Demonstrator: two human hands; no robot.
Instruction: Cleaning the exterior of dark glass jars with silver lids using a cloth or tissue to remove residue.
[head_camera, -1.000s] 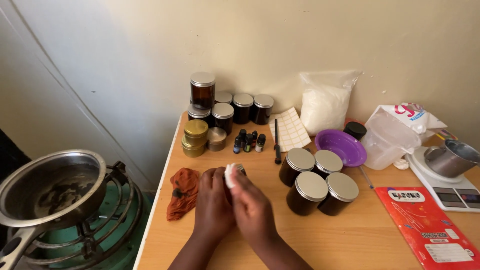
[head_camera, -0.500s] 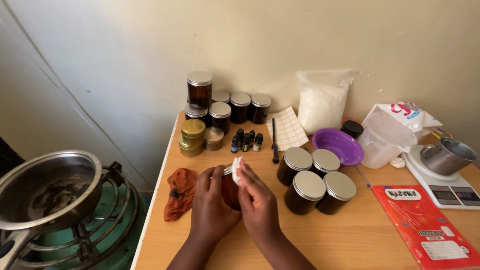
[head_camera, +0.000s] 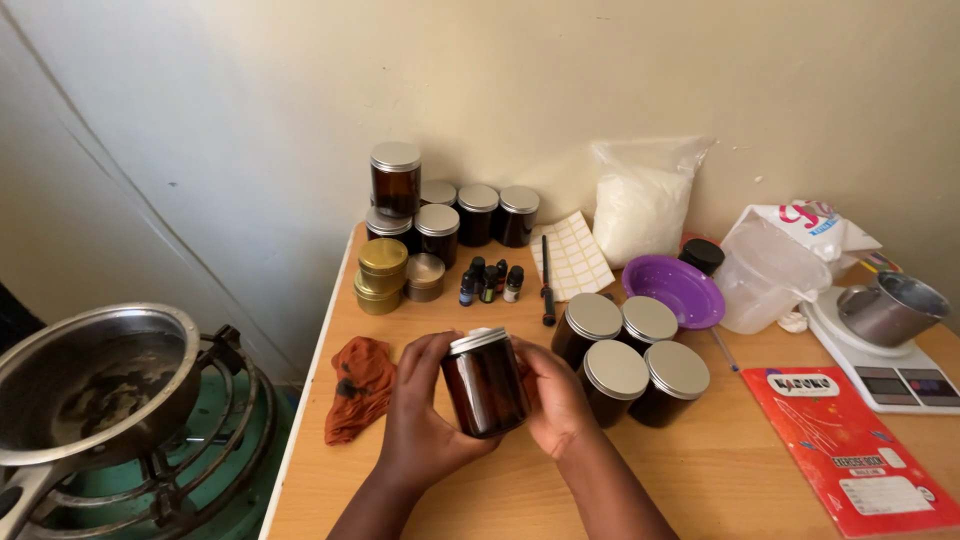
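Hands at the near middle of the wooden table (head_camera: 720, 480): left hand (head_camera: 420, 425) and right hand (head_camera: 553, 400) were both closed around one amber glass jar (head_camera: 485, 385) with a silver lid, held upright with a slight tilt just above the tabletop, left fingers wrapped on its left side, right palm against its right side.

Just right of the jar: four lidded amber jars (head_camera: 628, 352) stood in a tight cluster, touching one another. Just left of the left hand: a crumpled rust-orange cloth (head_camera: 358, 385) lay near the table's left edge.

Beyond the hands: a row of small dark dropper bottles (head_camera: 490, 280), a black pen-like tool (head_camera: 547, 280), a white sheet of blank labels (head_camera: 572, 255), and gold tins (head_camera: 380, 272) stacked beside a smaller tin. Against the wall: further amber jars (head_camera: 440, 205), one stacked on another, and a clear bag of white flakes (head_camera: 640, 205).

To the right: a purple bowl (head_camera: 675, 290), a clear plastic jug (head_camera: 765, 275), a white kitchen scale (head_camera: 890, 365) bearing a small steel pot (head_camera: 890, 308), and a red exercise book (head_camera: 850, 440).

Off the table, left: a steel pan (head_camera: 85, 380) sat on a green gas burner (head_camera: 190, 460).
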